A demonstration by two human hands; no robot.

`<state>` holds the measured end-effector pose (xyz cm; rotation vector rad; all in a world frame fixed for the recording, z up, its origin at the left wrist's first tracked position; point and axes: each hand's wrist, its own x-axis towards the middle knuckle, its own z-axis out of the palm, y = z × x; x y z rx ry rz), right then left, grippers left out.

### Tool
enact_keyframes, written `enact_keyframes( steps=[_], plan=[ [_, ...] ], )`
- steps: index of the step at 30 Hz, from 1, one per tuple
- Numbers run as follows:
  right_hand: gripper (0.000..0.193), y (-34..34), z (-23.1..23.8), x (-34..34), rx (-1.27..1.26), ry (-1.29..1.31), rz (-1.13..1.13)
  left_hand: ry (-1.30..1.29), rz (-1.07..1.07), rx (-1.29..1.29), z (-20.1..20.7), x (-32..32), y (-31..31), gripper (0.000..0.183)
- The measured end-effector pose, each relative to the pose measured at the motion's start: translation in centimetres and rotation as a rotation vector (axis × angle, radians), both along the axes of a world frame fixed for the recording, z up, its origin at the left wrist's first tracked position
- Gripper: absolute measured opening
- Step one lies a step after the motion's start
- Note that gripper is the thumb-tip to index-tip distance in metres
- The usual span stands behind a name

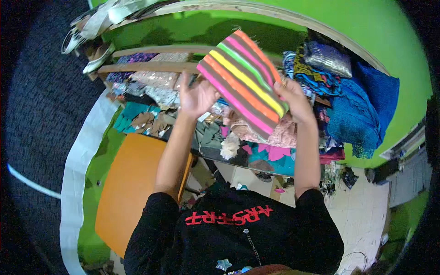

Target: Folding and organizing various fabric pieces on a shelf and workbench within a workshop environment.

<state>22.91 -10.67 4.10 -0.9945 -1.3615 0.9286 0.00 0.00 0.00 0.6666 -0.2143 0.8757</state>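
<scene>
The right hand pinches the neon-striped fabric at three o'clock, apparently keeping it spread; the left hand, apart and open-palmed at eight o'clock, perhaps steadies its edge.

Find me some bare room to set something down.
The orange surface between the green strip and your left forearm looks bare. Some tiled floor right of your black shirt does too. Ahead is crowded with piled fabrics.

Striped cloth (multicoloured) — between hands
</scene>
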Motion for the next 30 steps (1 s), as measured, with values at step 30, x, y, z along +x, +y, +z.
enact_keyframes(
  steps=[30],
  plan=[
    [0.026,2.6,8.6,17.6,-0.008,0.128,-0.341,1.211,0.455,1.599,10.6,31.9,6.9,0.073]
  ],
)
